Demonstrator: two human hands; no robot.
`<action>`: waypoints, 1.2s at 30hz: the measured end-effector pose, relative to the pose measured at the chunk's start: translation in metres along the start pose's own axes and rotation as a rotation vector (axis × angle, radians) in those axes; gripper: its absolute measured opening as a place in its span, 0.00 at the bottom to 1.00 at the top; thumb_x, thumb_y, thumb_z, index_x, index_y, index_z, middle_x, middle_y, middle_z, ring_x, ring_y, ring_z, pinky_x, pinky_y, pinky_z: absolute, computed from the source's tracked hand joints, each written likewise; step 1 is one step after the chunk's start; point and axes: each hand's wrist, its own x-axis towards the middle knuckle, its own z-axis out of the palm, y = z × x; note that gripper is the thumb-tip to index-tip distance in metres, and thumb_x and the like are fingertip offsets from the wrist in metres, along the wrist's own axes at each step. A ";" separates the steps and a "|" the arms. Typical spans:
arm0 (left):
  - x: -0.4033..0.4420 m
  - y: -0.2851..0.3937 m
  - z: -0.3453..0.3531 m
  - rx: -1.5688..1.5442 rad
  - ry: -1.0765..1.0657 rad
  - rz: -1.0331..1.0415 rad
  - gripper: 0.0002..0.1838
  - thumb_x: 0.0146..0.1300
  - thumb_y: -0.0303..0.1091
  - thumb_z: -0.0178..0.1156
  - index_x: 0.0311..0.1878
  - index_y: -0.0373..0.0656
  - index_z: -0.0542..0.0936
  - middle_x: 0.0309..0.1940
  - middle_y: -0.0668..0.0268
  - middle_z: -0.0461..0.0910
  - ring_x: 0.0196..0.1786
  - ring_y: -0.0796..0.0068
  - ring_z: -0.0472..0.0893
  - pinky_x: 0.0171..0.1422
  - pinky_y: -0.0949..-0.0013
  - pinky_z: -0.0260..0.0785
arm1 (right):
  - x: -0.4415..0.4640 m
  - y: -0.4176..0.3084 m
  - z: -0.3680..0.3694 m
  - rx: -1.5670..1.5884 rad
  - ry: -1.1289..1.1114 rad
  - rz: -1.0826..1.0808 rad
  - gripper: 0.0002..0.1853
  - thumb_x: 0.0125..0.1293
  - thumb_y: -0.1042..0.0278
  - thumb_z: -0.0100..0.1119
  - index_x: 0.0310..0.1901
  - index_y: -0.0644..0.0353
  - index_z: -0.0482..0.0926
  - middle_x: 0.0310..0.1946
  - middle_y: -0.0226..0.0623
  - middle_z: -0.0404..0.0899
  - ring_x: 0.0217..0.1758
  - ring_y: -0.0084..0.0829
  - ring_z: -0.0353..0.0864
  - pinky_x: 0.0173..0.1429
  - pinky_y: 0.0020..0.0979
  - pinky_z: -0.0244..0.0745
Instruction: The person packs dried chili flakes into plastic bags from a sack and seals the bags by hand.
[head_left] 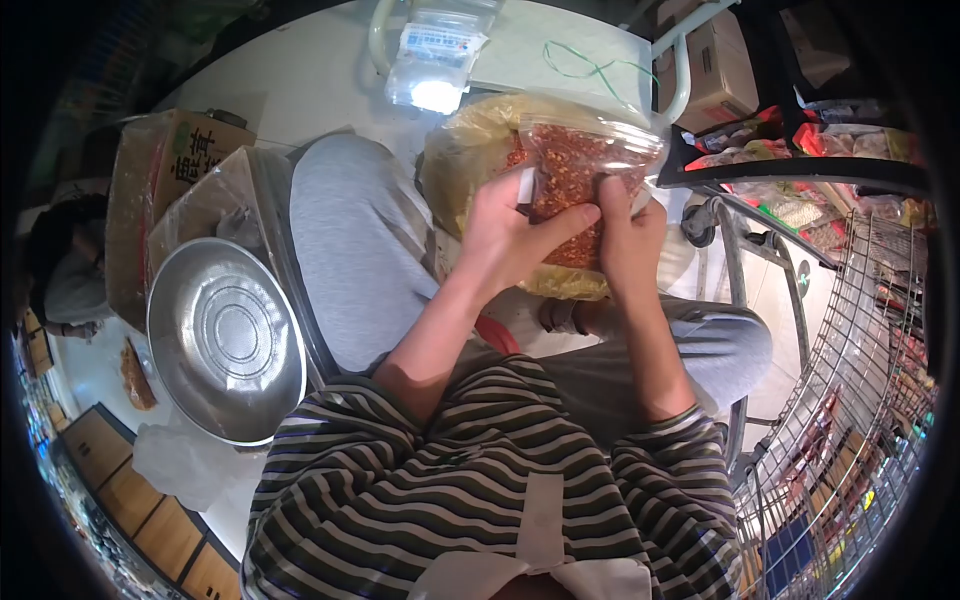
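Between my two hands is a clear zip bag (570, 170) filled with red chili flakes. My left hand (508, 232) grips its left side, thumb across the front. On the right side, my right hand (632, 235) holds the bag with its thumb pressed on the front and its fingers curled. Behind and under the bag lies a large yellowish plastic bag (465, 135), with some red flakes showing through it. A stack of clear empty bags (440, 50) with a blue-printed label lies farther back on a pale surface.
A round metal basin (228, 340) rests at the left beside cardboard boxes (185, 165). A green string (590, 68) lies at the back. At the right are a wire cart (840, 390) and packaged goods (860, 140). Part of another person (80, 285) shows at far left.
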 end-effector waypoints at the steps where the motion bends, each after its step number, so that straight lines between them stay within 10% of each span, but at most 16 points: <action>1: 0.000 -0.001 -0.001 -0.104 -0.007 -0.062 0.17 0.55 0.33 0.68 0.46 0.36 0.80 0.37 0.64 0.83 0.40 0.82 0.79 0.46 0.74 0.71 | -0.001 -0.004 0.002 0.055 -0.038 -0.037 0.15 0.68 0.60 0.55 0.37 0.67 0.80 0.30 0.30 0.80 0.32 0.18 0.73 0.37 0.24 0.69; 21: -0.003 0.002 0.001 0.212 0.137 0.042 0.11 0.61 0.32 0.63 0.41 0.33 0.81 0.30 0.70 0.82 0.32 0.86 0.75 0.37 0.78 0.69 | -0.005 -0.004 -0.002 0.184 -0.150 -0.090 0.12 0.59 0.68 0.65 0.40 0.68 0.82 0.28 0.31 0.83 0.31 0.17 0.78 0.38 0.23 0.75; 24: -0.003 -0.002 0.004 0.112 0.252 0.203 0.11 0.61 0.32 0.62 0.40 0.32 0.81 0.31 0.69 0.82 0.32 0.84 0.76 0.38 0.76 0.69 | -0.003 -0.002 -0.001 0.394 -0.048 -0.117 0.11 0.58 0.67 0.66 0.29 0.67 0.80 0.21 0.30 0.79 0.25 0.15 0.73 0.31 0.22 0.71; 27: -0.001 -0.001 0.002 0.012 0.328 0.144 0.13 0.64 0.34 0.60 0.41 0.32 0.80 0.31 0.67 0.81 0.29 0.84 0.76 0.31 0.77 0.69 | 0.000 0.000 -0.017 -0.104 -0.272 -0.250 0.25 0.56 0.66 0.68 0.15 0.62 0.60 0.12 0.31 0.60 0.18 0.20 0.57 0.23 0.25 0.56; 33: -0.001 -0.001 0.006 -0.087 0.333 0.129 0.15 0.67 0.40 0.57 0.37 0.34 0.79 0.23 0.68 0.78 0.19 0.86 0.72 0.16 0.79 0.60 | 0.000 0.001 -0.023 -0.022 -0.290 -0.376 0.21 0.59 0.65 0.65 0.17 0.63 0.65 0.14 0.29 0.61 0.19 0.19 0.58 0.24 0.25 0.57; 36: -0.002 0.002 0.003 -0.099 0.375 0.076 0.15 0.68 0.40 0.56 0.36 0.34 0.79 0.21 0.68 0.77 0.17 0.86 0.70 0.15 0.78 0.58 | 0.001 -0.009 -0.024 0.440 -0.311 -0.061 0.15 0.61 0.66 0.64 0.24 0.63 0.70 0.19 0.26 0.66 0.20 0.19 0.60 0.25 0.25 0.58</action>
